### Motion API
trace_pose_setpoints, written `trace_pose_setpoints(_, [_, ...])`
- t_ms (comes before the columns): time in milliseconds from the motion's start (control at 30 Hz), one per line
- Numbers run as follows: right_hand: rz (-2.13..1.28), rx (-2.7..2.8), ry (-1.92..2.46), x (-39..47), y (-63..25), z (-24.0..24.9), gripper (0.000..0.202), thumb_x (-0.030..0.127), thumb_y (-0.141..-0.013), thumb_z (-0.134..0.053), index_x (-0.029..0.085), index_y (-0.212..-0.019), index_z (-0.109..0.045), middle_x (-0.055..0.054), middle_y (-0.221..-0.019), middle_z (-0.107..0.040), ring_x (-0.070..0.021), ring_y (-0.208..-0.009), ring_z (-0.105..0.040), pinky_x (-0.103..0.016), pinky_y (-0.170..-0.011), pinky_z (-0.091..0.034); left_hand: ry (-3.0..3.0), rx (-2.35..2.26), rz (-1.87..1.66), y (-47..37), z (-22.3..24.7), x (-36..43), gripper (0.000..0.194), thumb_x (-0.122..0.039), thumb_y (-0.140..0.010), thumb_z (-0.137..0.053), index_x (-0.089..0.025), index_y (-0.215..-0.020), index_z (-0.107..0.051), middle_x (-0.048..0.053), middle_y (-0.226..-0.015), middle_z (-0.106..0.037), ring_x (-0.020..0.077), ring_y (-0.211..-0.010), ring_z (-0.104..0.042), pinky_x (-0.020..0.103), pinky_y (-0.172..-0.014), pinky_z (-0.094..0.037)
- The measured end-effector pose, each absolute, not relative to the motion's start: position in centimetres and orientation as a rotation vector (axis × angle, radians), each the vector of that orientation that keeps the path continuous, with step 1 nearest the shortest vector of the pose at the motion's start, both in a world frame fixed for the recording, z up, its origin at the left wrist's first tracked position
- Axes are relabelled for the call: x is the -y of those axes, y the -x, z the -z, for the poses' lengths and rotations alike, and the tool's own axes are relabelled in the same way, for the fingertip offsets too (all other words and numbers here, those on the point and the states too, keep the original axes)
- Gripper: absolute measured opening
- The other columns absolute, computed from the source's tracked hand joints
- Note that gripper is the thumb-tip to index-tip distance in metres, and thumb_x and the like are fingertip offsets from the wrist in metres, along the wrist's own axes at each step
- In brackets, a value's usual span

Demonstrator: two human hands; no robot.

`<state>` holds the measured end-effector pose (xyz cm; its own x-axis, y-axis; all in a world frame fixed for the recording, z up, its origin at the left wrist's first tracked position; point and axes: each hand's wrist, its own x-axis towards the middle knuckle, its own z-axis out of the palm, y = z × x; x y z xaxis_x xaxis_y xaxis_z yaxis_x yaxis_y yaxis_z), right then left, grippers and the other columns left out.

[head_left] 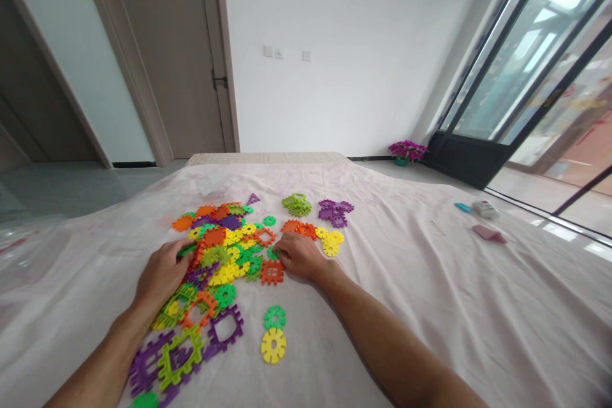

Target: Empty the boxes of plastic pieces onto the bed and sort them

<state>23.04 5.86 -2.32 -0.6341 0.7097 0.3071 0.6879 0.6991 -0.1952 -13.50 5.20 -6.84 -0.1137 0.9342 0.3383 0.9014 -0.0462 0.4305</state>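
A heap of plastic interlocking building pieces (222, 255) in orange, yellow, green and purple lies between my hands. My left hand (162, 269) rests at the heap's left side, thumb and fingers apart, its fingertips touching pieces there. At the right side, my right hand (300, 256) is closed, its fingertips pinching a green notched disc (272, 253). Just below it is an orange square piece (272, 273). Purple and lime frame pieces (180, 357) spread toward me, and a green disc (275, 317) touches a yellow disc (273, 345).
Beyond my right hand are separate groups: lime pieces (297, 204), purple pieces (336, 212), orange pieces (306, 228) and yellow discs (331, 242). A pale cloth (430, 306) covers the surface. A pink item (488, 234) and a small white box (485, 209) lie far right.
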Motion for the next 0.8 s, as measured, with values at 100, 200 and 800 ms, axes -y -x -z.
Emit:
trace_pose_setpoints(100, [-0.083, 2.545, 1.083, -5.9, -23.0, 2.4, 0.022, 0.014, -0.087, -0.056, 0.021, -0.100, -0.073, -0.005, -0.094, -0.068, -0.0171, -0.090, -0.059, -0.025, -0.075, -0.039, -2.060, -2.130, -0.882, 13.5, 6.9, -5.2, 0.046, -0.043, -0.089, -0.044, -0.020, -0.121, -0.068, 0.011, -0.128, -0.067, 0.0283, -0.119, -0.061, 0.039, -0.104, -0.046])
trace_pose_setpoints(200, [-0.085, 2.545, 1.080, -5.7, -23.0, 2.2, 0.021, 0.014, -0.087, -0.056, 0.021, -0.099, -0.073, -0.004, -0.093, -0.068, -0.0170, -0.089, -0.059, -0.025, -0.074, -0.039, -2.060, -2.127, -0.881, 13.5, 6.9, -5.3, 0.046, -0.043, -0.089, -0.044, -0.020, -0.122, -0.068, 0.011, -0.128, -0.067, 0.0284, -0.119, -0.061, 0.039, -0.104, -0.046])
trace_pose_setpoints(800, [-0.091, 2.525, 1.026, -5.4, -22.8, 2.0, 0.016, 0.029, -0.090, -0.066, 0.022, -0.103, -0.070, -0.003, -0.090, -0.066, -0.0173, -0.086, -0.057, -0.027, -0.073, -0.037, -2.049, -2.128, -0.865, 13.7, 7.1, -5.4, 0.047, -0.043, -0.089, -0.044, -0.020, -0.122, -0.068, 0.012, -0.129, -0.065, 0.0287, -0.121, -0.060, 0.040, -0.107, -0.044])
